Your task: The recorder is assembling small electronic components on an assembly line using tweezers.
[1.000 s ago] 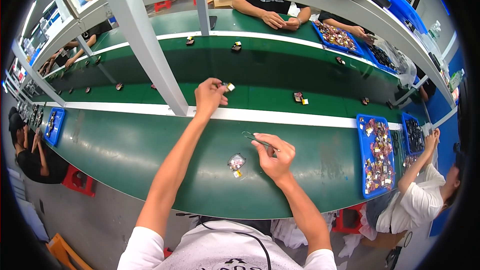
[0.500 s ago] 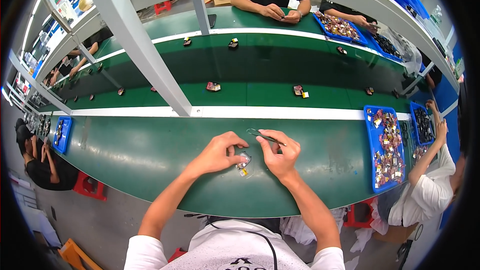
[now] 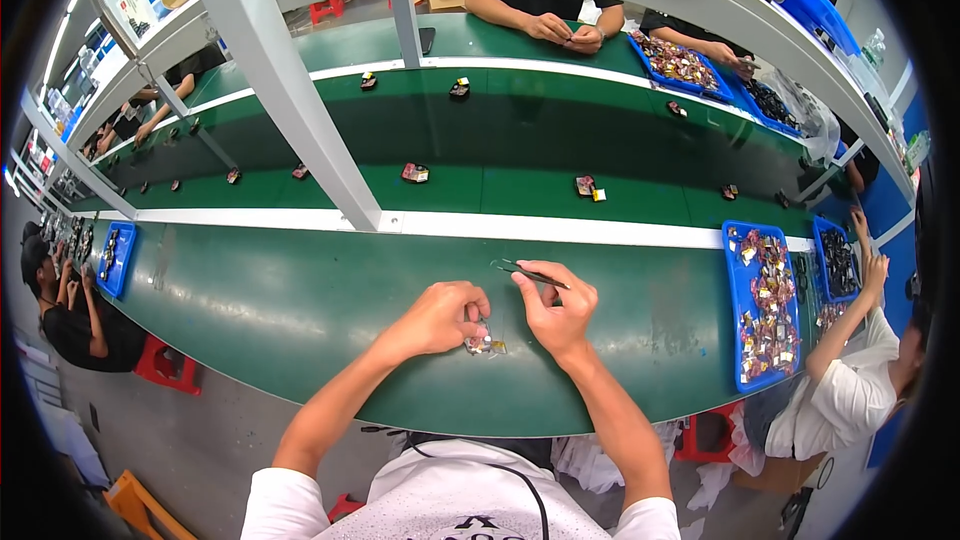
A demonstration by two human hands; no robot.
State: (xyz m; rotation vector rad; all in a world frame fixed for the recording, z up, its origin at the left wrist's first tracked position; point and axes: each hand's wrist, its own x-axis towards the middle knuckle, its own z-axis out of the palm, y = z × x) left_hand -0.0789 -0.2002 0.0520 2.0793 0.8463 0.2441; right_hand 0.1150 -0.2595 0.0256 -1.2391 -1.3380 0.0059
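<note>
My left hand (image 3: 447, 317) is closed over a small electronic part (image 3: 484, 344) just above the green bench top, its thumb and fingertips pinching the upper side. The part looks partly clear or silvery with a yellow patch; the fingers hide some of it. To the right, my right hand (image 3: 562, 312) grips dark tweezers (image 3: 540, 276) between thumb and fingers. Their tips point left, over the bench beyond my left hand, and are apart from the part.
A blue tray (image 3: 744, 380) of small reddish parts stands at the right, beside another blue tray (image 3: 820, 230) of black parts. Past a white rail (image 3: 500, 226), small assemblies (image 3: 415, 173) lie on a green belt. A slanting grey post (image 3: 290, 80) rises left. Co-workers sit around.
The part under my left fingers has turned, its yellow patch swinging to the right. My right hand keeps the tweezers nearly still. Assemblies on the belt have shifted slightly left.
</note>
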